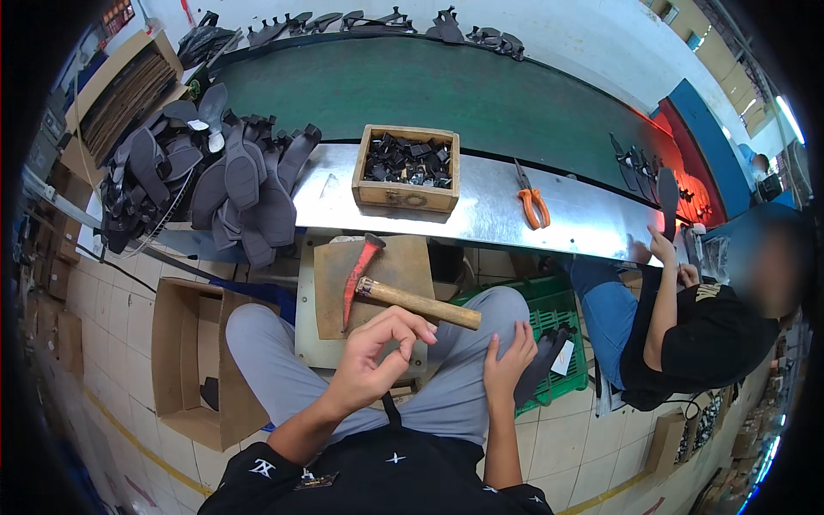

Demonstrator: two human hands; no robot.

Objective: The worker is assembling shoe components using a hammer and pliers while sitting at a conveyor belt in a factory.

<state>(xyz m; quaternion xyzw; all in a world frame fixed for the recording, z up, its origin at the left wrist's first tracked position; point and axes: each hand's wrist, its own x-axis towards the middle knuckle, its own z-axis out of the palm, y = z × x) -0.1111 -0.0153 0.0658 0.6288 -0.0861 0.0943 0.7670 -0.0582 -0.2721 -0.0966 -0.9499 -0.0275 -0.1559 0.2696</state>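
Observation:
My left hand [373,356] hovers over my lap, just below the handle of a hammer [412,300]. Its fingers curl toward the thumb in a ring, and I see nothing in them. The hammer has a worn red head and a wooden handle; it lies on a brown board [403,262] on a low work stand between my knees, its handle reaching toward my right knee. Flat on my right thigh rests my right hand [508,365], fingers spread and holding nothing. Beside it, a dark sole [538,365] lies at the green crate [562,319].
On the metal bench edge [330,184] stand a wooden box [405,199] of small black pieces and orange-handled pliers [532,206]. Dark soles [240,176] pile at left, above an open carton [184,343]. Behind runs a green conveyor belt [369,81]. A co-worker [704,326] sits right, holding a sole.

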